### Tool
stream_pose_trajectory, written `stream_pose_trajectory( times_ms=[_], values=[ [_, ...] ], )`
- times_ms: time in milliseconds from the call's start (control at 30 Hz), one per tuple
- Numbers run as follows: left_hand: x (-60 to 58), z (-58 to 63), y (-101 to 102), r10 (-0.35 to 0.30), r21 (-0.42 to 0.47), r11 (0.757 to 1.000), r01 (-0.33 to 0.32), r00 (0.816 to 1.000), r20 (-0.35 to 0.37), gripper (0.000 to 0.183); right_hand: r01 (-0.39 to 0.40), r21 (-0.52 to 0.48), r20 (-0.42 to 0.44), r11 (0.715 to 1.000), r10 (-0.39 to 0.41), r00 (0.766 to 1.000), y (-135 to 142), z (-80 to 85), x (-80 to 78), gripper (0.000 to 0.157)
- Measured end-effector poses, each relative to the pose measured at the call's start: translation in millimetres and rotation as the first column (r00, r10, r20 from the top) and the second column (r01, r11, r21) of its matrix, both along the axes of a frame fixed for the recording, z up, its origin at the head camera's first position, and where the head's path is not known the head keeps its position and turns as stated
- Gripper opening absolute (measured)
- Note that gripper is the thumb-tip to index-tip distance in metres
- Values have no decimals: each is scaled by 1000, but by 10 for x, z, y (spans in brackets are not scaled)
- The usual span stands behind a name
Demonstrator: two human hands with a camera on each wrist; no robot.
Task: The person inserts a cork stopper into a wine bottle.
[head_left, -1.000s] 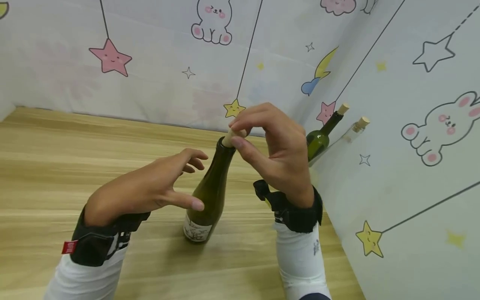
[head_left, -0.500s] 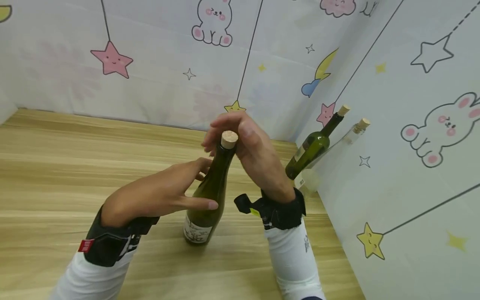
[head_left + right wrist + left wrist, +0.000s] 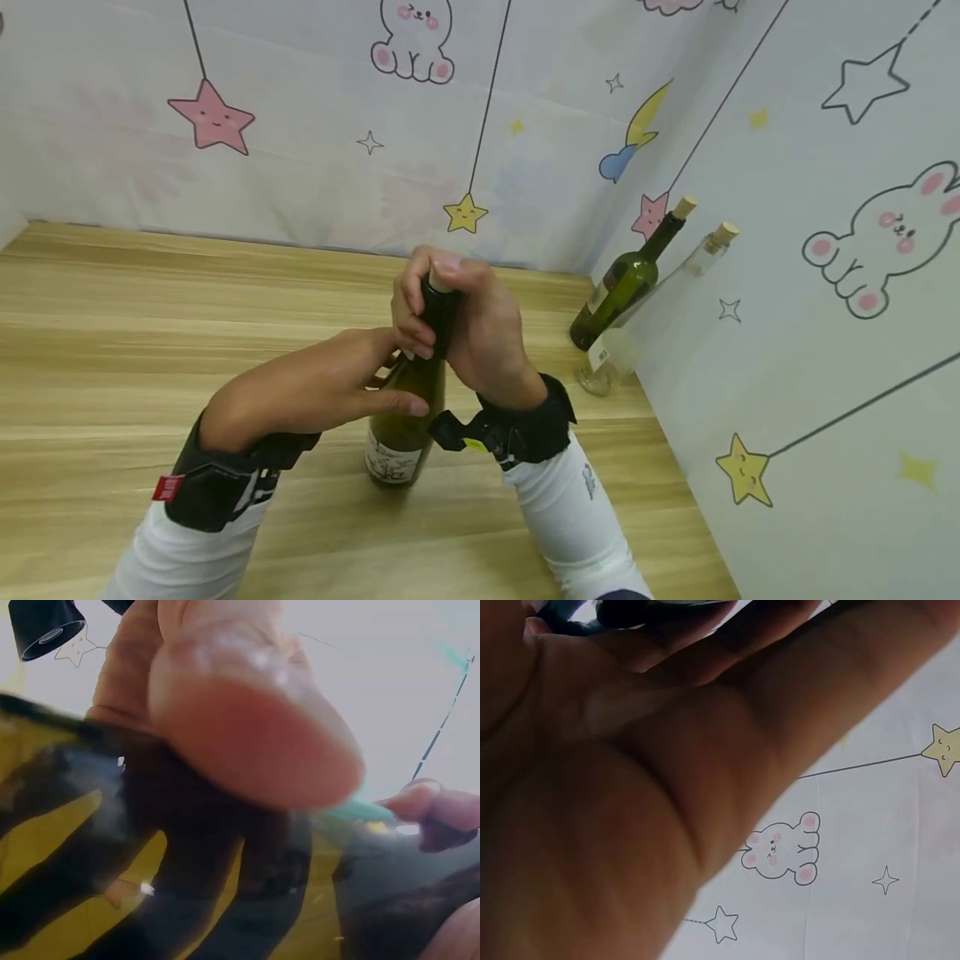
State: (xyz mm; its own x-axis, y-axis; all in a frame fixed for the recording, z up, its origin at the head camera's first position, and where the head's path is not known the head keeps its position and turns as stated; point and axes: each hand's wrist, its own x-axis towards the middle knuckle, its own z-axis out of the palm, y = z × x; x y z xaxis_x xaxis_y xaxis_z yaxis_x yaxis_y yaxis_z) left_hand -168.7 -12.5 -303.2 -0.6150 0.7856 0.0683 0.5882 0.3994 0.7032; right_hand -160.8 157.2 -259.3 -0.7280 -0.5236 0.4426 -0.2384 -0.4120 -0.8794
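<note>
A green glass bottle with a white label stands on the wooden table. Its pale cork shows at the mouth, partly covered. My right hand grips the neck, fingers curled around it and thumb over the cork's top. Lower down, my left hand holds the bottle's body, its thumb in front and its fingers behind. In the right wrist view, a thumb lies against the glass, and dark finger shapes show through the bottle. The left wrist view is mostly filled by the left palm.
Near the right wall stand a corked green bottle and a corked clear bottle. The wooden table meets a back wall covering printed with rabbits and stars. Another patterned wall bounds the right side.
My right hand has let go of the cork, passed beside the bottle's mouth and wrapped around the neck, thumb over the cork. My left hand has closed in on the bottle's body.
</note>
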Motion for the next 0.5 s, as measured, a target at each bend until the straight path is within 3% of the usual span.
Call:
stream_pose_trajectory(
  times_ms=[100,200,333,400,500],
  values=[
    [-21,1,58,-17,13,1000,17,1000,7,58,19,16,-19,1000,-18,1000,72,-16,-2,35],
    [-24,-2,67,-24,18,1000,24,1000,9,62,-29,45,-25,999,30,999,161,-100,-32,41],
    [-7,0,12,-7,14,1000,7,1000,27,80,-38,176,-78,984,52,996,339,-254,-71,66],
    [-15,6,-22,15,10,1000,-15,999,38,88,38,306,-171,951,15,985,450,-308,-81,77],
    [-45,21,-81,63,7,998,-64,998,29,92,149,517,-282,843,4,959,563,-343,-73,59]
  ],
)
